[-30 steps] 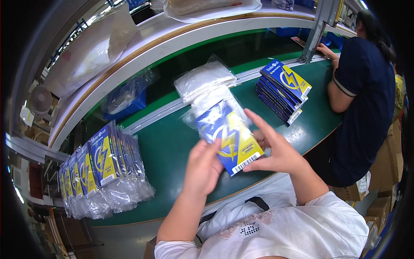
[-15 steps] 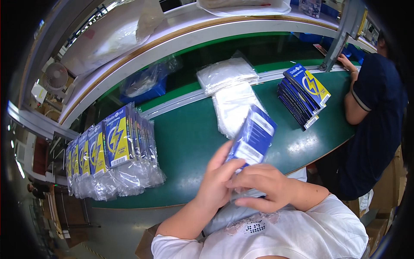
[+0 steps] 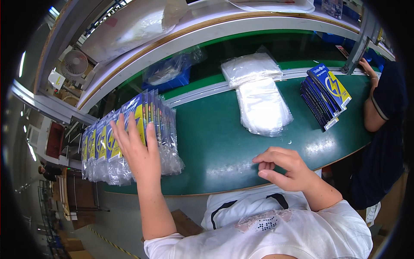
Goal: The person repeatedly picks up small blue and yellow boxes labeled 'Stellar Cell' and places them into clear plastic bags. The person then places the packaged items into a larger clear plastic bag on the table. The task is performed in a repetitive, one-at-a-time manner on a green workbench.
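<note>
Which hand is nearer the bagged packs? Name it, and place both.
Left. The left hand, fingers spread, is in front of the bagged packs, contact unclear; the right hand is farther right, over the green table.

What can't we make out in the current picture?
All in the head view:
- Face of the front bagged pack: partly covered by the left hand; contact unclear.
- Palm of the right hand: hidden by its own curled fingers.
- Contents of the blue bin: obscured by crumpled clear plastic.
- Co-worker: partly lost in the dark lens rim.
- White bag on the shelf: cut by the upper edge.
</note>
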`<state>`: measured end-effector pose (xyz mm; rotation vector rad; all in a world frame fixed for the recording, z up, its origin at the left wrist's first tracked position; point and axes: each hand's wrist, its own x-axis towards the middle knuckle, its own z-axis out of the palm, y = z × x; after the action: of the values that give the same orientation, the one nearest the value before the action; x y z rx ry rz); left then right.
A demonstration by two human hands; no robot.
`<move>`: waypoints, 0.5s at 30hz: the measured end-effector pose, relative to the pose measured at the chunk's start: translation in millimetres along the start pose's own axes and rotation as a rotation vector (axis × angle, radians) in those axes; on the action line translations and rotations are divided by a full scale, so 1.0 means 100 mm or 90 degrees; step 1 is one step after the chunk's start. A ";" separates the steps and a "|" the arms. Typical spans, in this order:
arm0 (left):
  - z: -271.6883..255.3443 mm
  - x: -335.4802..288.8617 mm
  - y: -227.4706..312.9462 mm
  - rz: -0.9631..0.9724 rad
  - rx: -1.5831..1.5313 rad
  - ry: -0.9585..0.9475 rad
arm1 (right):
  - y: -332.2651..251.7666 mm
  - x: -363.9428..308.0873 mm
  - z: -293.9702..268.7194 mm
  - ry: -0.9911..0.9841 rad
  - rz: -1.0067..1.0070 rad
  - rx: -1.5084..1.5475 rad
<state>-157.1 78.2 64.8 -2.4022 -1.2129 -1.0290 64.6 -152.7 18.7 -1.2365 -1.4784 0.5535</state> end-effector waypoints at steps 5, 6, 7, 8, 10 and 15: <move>-0.01 -0.08 0.13 -0.038 -0.038 0.214 | 0.03 0.04 0.04 0.005 0.044 0.003; -0.02 -0.12 0.17 -0.040 -0.049 0.254 | 0.03 0.06 0.06 0.005 0.059 0.003; -0.03 -0.17 0.19 -0.060 -0.058 0.282 | 0.03 0.10 0.08 0.008 0.047 0.003; -0.01 -0.23 0.19 -0.095 -0.074 0.322 | 0.03 0.16 0.11 0.011 0.035 0.002; 0.00 -0.40 0.07 -0.175 -0.079 0.412 | 0.01 0.37 0.25 -0.006 0.037 0.047; 0.29 -0.55 -0.09 -0.317 -0.148 0.327 | 0.22 1.02 0.73 -0.045 0.187 0.099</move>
<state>-172.4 65.6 5.1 -1.8121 -1.5773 -1.8794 18.4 -33.9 20.8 -1.3305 -1.2917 0.8997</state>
